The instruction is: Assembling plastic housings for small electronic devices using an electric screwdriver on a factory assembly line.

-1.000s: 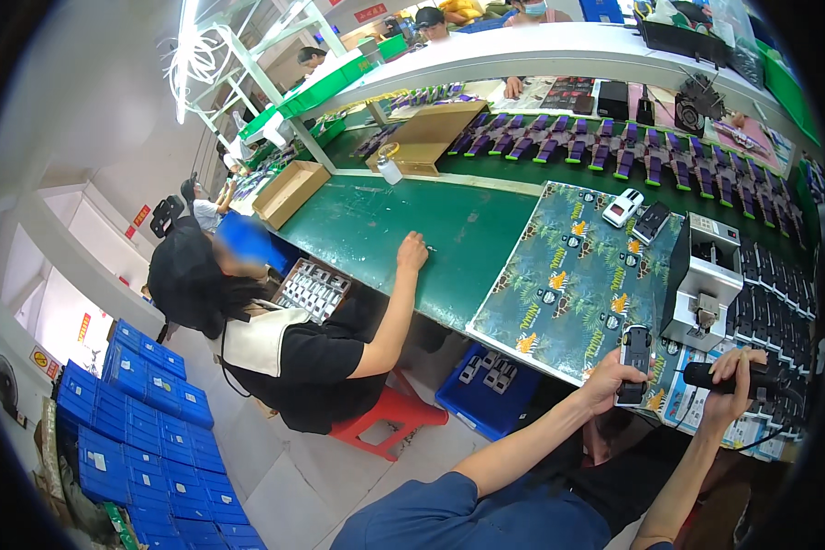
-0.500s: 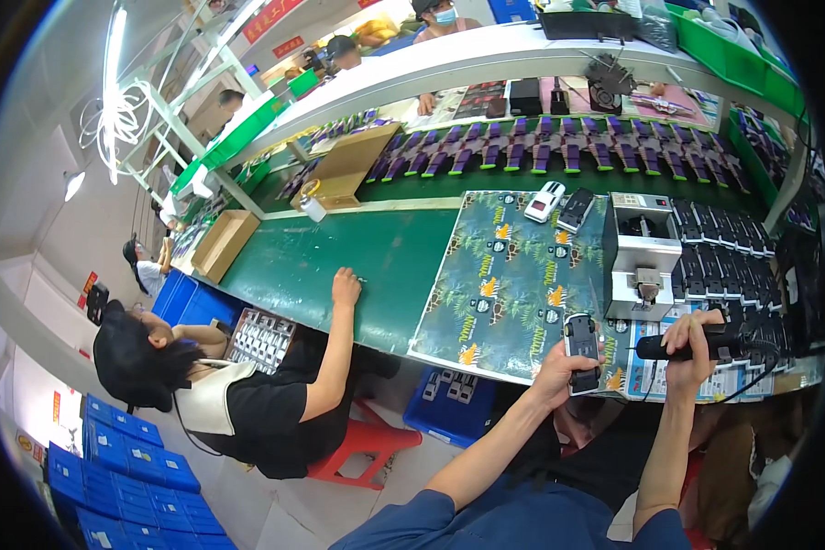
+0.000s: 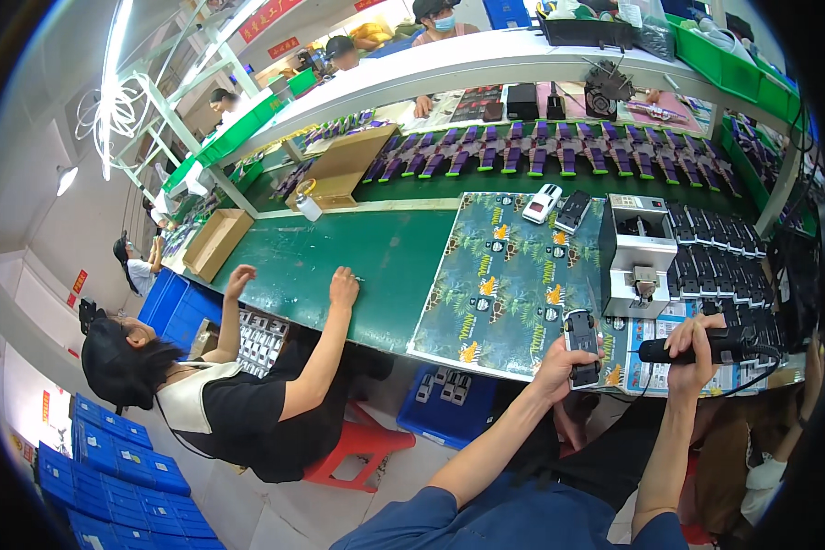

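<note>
My left hand (image 3: pixel 554 371) grips a toy car (image 3: pixel 581 341), turned so its black underside shows, with white along its edge. It is over the front edge of the patterned mat (image 3: pixel 513 302). To its right, my right hand (image 3: pixel 695 348) is wrapped round a black electric screwdriver (image 3: pixel 728 345). Its thin tip points left toward the car, with a gap between them. Behind the hands stands a silver box-shaped machine (image 3: pixel 618 266). A white toy car (image 3: pixel 543 203) and a black toy car part (image 3: pixel 573 212) lie side by side at the mat's far edge.
Rows of black toy car parts (image 3: pixel 713 275) lie right of the machine. A co-worker (image 3: pixel 247 403) sits at the green bench (image 3: pixel 339 257) on my left. Purple toy parts (image 3: pixel 486 151) line the belt behind. A blue bin (image 3: pixel 445 412) sits below the bench.
The co-worker's left hand has lifted above the tray of parts. At the far right, another person's arm has come into view. My hands keep nearly the same place.
</note>
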Demonstrator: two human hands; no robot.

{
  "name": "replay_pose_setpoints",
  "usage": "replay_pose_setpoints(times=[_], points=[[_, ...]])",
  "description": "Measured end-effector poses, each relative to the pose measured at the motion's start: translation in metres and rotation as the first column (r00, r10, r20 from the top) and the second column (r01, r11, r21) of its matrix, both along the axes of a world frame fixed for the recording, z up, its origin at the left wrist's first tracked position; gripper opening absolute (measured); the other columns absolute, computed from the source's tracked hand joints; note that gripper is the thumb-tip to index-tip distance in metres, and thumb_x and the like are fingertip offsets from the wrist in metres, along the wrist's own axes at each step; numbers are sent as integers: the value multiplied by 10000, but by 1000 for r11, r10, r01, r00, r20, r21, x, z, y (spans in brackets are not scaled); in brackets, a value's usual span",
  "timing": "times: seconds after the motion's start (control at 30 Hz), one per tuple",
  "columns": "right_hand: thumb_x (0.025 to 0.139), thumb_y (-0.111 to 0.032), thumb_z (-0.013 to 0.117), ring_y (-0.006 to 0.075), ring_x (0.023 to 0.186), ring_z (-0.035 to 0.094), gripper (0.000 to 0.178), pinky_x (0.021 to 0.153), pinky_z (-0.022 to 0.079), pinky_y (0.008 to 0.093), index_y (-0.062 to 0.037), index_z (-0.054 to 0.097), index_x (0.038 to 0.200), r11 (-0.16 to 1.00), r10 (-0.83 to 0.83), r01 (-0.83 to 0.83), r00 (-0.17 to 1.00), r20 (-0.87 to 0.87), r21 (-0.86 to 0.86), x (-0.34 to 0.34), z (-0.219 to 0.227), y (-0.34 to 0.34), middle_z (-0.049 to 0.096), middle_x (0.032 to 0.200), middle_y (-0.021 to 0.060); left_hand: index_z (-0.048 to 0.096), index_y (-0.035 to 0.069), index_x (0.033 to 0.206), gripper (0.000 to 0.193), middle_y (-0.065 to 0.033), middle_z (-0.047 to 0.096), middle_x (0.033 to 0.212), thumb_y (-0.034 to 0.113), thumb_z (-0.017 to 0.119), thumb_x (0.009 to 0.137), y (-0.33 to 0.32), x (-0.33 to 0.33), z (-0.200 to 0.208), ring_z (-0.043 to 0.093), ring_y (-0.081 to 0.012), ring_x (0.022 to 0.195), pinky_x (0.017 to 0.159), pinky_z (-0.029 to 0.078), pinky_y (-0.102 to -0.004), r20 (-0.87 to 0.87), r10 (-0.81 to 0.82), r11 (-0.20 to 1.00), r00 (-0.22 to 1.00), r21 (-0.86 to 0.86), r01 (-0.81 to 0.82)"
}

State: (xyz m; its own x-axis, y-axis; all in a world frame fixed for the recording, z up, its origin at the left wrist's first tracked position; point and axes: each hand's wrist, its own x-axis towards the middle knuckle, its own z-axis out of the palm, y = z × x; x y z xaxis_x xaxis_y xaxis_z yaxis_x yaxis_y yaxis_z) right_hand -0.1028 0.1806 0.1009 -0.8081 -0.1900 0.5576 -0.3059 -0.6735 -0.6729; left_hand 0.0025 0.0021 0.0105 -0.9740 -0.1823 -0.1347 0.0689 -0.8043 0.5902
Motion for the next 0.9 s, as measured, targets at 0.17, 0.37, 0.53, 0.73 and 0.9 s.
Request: replay_pose_setpoints(times=[0.17, 0.37, 0.53, 0.73, 0.9], points=[[931, -68, 550, 134, 509, 462, 96, 523, 440, 276, -48, 457, 917, 1000, -3, 3, 1000, 0, 4, 8, 7, -3, 445, 630, 40, 490, 52, 1334, 592, -71, 618, 1077, -84, 640, 778, 1, -1, 0, 663, -188, 949, 832, 576, -347, -4, 0, 1000, 1000, -10, 0], [941, -59, 521, 143, 519, 477, 61, 532, 455, 295, -45, 475, 902, 1000, 23, -23, 1000, 1, -4, 5, 3, -1, 458, 625, 56, 481, 47, 1330, 595, -67, 620, 1088, -81, 630, 768, 2, -4, -4, 656, -186, 964, 818, 570, -341, -22, -7, 1000, 1000, -20, 7], [958, -90, 521, 126, 542, 451, 95, 558, 413, 280, -79, 450, 896, 995, 83, -82, 996, -24, 61, 13, 9, -3, 438, 662, 26, 496, 38, 1311, 563, -68, 626, 1069, -72, 616, 772, 0, -2, -8, 660, -183, 924, 820, 567, -342, -14, 41, 999, 999, -24, -41], [996, -95, 462, 130, 573, 458, 95, 595, 425, 283, -67, 467, 906, 984, 166, -161, 984, -67, 77, -5, 1, 11, 435, 680, 32, 552, 30, 1182, 452, -64, 638, 1029, -38, 629, 742, 5, -8, -7, 657, -167, 898, 815, 552, -323, -14, 20, 998, 1000, -64, -20], [1003, -86, 468, 145, 587, 468, 104, 618, 447, 294, -63, 476, 902, 956, 277, -269, 959, -53, 118, -11, 0, -2, 437, 683, 37, 559, 3, 1094, 368, -73, 646, 976, -44, 616, 733, 1, -2, 0, 662, -174, 871, 817, 552, -325, 13, 79, 996, 997, -38, -78]])
